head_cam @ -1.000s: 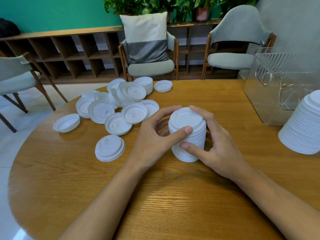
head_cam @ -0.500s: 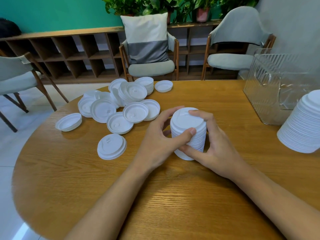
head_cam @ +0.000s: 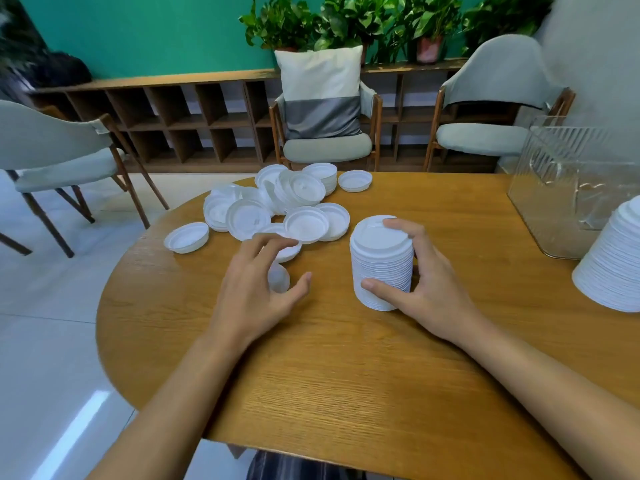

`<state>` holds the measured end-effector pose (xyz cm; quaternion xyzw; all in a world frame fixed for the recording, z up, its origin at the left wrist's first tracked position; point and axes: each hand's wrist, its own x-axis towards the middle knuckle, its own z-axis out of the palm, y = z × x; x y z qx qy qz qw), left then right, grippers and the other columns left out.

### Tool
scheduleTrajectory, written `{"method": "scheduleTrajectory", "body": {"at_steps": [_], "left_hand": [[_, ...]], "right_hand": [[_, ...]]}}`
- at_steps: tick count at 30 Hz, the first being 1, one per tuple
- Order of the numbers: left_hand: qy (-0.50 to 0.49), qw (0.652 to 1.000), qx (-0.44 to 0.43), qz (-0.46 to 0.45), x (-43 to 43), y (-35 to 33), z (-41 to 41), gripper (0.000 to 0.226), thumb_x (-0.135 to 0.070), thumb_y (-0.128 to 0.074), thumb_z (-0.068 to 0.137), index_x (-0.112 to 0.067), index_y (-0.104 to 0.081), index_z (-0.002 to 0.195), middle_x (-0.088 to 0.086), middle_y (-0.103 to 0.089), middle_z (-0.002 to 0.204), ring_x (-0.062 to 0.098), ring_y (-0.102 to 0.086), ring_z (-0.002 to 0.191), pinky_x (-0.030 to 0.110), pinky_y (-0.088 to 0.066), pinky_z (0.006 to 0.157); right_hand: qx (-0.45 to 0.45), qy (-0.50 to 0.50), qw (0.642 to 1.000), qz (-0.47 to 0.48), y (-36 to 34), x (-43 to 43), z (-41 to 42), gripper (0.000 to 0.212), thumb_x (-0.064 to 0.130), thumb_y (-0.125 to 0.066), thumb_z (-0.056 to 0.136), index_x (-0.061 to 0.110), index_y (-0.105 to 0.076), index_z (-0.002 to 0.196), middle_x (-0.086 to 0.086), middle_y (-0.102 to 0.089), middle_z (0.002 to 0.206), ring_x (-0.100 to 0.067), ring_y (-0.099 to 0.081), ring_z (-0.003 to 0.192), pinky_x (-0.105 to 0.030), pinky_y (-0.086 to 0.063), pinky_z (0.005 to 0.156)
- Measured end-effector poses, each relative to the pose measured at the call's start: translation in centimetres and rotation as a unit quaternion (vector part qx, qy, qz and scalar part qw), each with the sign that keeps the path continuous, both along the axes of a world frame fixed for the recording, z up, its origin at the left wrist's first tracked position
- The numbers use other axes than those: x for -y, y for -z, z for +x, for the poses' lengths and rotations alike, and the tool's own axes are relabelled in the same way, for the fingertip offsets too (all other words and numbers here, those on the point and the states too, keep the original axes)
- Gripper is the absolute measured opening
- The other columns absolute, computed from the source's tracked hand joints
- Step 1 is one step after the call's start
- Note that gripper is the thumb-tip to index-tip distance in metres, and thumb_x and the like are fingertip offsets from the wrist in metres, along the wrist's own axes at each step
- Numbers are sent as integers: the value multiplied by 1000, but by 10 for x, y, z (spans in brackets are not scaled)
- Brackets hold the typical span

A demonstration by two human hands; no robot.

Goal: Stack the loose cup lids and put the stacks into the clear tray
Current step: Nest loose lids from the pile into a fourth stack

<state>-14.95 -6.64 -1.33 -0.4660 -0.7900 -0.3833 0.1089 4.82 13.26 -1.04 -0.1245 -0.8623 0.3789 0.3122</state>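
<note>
A tall stack of white cup lids (head_cam: 381,261) stands upright on the wooden table (head_cam: 346,375). My right hand (head_cam: 427,284) grips it, thumb low on the front and fingers over the top rim. Apart from the stack, my left hand (head_cam: 254,289) hovers with spread, relaxed fingers over a single loose lid (head_cam: 280,280), which is blurred and partly hidden beneath it. Several loose lids (head_cam: 277,209) lie in a heap at the table's far left. The clear tray (head_cam: 568,202) stands at the far right.
A second, wider stack of lids (head_cam: 613,268) stands at the right edge, just in front of the tray. One upturned lid (head_cam: 187,237) lies near the table's left rim. Chairs (head_cam: 325,147) and a low shelf stand beyond the table.
My left hand has let go of the stack and moved left to the single loose lid. My right hand keeps its grip on the stack.
</note>
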Motion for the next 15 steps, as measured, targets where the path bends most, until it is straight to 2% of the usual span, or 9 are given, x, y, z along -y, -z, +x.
{"method": "scheduleTrajectory", "body": {"at_steps": [3, 7, 10, 13, 15], "left_hand": [[-57, 998, 22, -21, 21, 6, -7, 66, -61, -75, 74, -31, -64, 132, -12, -56, 130, 11, -53, 121, 43, -50, 101], [-88, 989, 93, -71, 26, 8, -7, 74, -64, -74, 69, -31, -61, 134, -11, -61, 128, 13, -54, 120, 41, -49, 100], [-83, 989, 112, -43, 25, 9, -10, 70, -61, -79, 69, -33, -62, 130, -14, -63, 124, 10, -55, 118, 39, -51, 98], [-67, 992, 108, -7, 24, 8, -9, 67, -56, -89, 73, -32, -63, 129, -20, -65, 122, 2, -59, 114, 35, -53, 94], [-54, 991, 120, 35, 20, 3, -3, 65, -52, -91, 73, -29, -66, 129, -21, -68, 121, 0, -62, 113, 29, -54, 94]], "right_hand": [[-12, -5, 1000, -3, 0, 9, -9, 76, 50, -84, 78, 52, -37, 138, 40, -43, 138, 13, -46, 127, -7, -40, 95], [-12, -4, 1000, 0, -1, 16, -17, 75, 56, -81, 75, 56, -35, 135, 43, -43, 136, 15, -46, 124, -3, -38, 92], [-18, -1, 1000, 1, 0, 16, -18, 75, 57, -80, 75, 54, -36, 135, 49, -40, 133, 20, -43, 124, 0, -36, 92], [-29, 2, 1000, 5, 1, 16, -18, 70, 64, -78, 80, 55, -37, 136, 42, -42, 137, 17, -42, 128, -2, -36, 95], [-38, 1, 999, 14, 2, 13, -19, 66, 64, -74, 82, 54, -38, 136, 37, -41, 141, 13, -41, 133, -8, -38, 100]]}}
